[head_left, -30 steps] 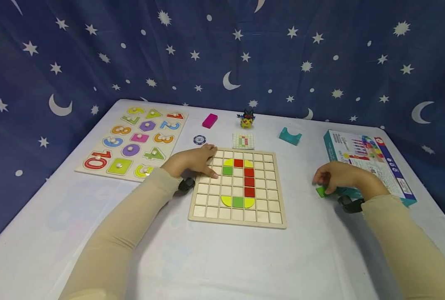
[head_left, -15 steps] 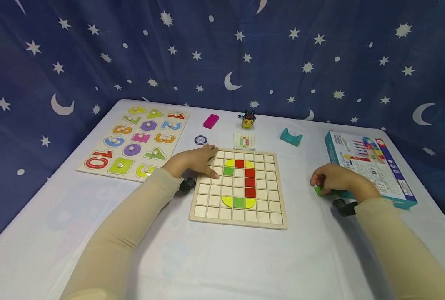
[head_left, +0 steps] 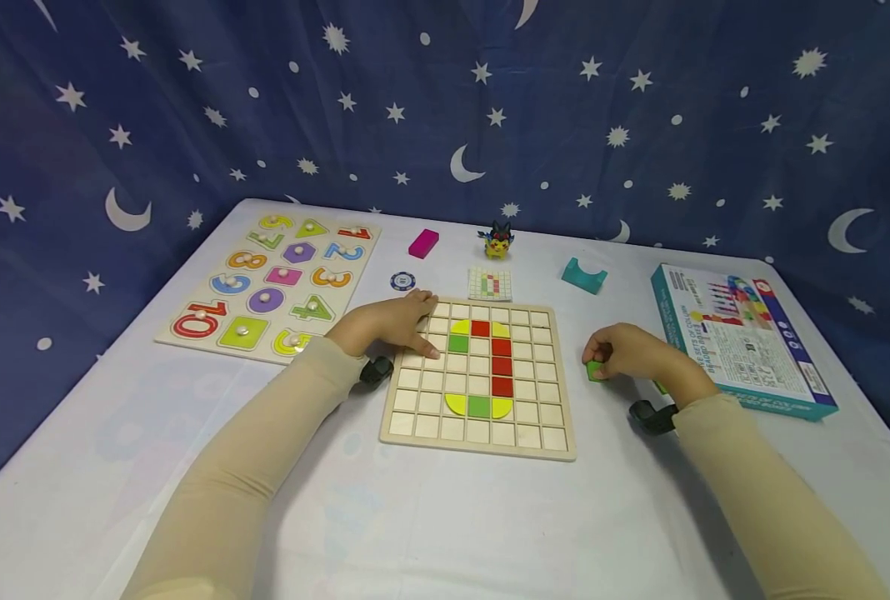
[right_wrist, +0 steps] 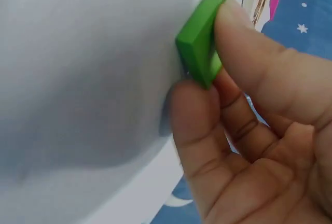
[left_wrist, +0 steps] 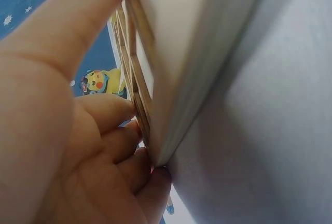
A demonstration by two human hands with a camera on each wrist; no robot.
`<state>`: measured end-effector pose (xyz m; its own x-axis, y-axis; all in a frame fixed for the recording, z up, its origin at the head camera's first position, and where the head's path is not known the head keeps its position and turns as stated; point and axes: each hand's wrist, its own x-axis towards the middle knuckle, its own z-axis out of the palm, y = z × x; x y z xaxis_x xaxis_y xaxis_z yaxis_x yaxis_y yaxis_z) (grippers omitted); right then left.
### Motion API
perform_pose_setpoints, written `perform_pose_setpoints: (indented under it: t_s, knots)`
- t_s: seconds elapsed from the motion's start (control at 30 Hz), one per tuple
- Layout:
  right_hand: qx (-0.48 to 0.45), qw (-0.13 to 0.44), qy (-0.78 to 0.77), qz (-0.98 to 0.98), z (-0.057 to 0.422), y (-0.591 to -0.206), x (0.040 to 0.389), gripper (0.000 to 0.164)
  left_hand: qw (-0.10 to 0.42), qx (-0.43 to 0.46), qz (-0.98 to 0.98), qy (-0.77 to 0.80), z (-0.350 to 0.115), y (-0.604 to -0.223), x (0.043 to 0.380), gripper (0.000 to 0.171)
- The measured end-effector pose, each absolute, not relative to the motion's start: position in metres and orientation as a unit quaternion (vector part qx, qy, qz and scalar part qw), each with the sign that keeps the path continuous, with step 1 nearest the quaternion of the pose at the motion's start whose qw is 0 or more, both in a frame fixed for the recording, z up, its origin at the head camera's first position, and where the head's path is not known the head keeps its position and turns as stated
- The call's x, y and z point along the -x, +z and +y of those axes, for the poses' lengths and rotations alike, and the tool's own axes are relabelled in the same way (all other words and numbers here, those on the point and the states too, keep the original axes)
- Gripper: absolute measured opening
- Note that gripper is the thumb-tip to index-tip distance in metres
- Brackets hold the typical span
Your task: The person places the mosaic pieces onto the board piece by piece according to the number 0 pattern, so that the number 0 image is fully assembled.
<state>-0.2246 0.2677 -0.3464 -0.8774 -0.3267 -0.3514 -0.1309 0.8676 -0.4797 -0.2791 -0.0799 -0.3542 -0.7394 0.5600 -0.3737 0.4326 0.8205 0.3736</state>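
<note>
A wooden grid board (head_left: 407, 426) lies mid-table with red, green and yellow tiles set in its squares. On its upper left edge rests my left hand (head_left: 388, 323), its fingers spread. The left wrist view shows the left fingers (left_wrist: 111, 111) along the board's edge (left_wrist: 179, 86). Right of the board, my right hand (head_left: 628, 354) pinches a green tile (right_wrist: 199, 35) between thumb and fingers, low over the table. Another green piece (head_left: 660, 387) lies partly hidden behind the right wrist.
A number puzzle board (head_left: 295, 275) lies left. Behind the grid are a pattern card (head_left: 490, 284), a poker chip (head_left: 403, 282), a magenta block (head_left: 424, 243), a small figurine (head_left: 497, 242) and a teal arch block (head_left: 583, 276). A box (head_left: 745, 342) lies at right.
My right hand has moved left from beside the box, carrying the green tile toward the board. The left hand stays on the board's edge.
</note>
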Motion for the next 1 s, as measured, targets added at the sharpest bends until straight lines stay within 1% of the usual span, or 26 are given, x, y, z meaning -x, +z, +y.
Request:
perform_pose_setpoints:
  t_s: [0.37, 0.53, 0.8, 1.0]
  knots:
    - [0.166, 0.192, -0.257, 0.933, 0.254, -0.341, 0.228, 0.011, 0.244, -0.268, 0.923, 0.132, -0.080, -0.356, 0.279, 0.101]
    - [0.161, 0.189, -0.280, 0.927, 0.245, -0.333, 0.231, 0.009, 0.240, -0.268, 0.923, 0.134, -0.080, -0.357, 0.280, 0.101]
    - [0.133, 0.205, -0.315, 0.917, 0.211, -0.329, 0.239, 0.010, 0.239, -0.268, 0.924, 0.131, -0.080, -0.357, 0.280, 0.101]
    - [0.136, 0.228, -0.356, 0.896, 0.179, -0.333, 0.245, 0.012, 0.241, -0.269, 0.923, 0.133, -0.081, -0.358, 0.281, 0.100]
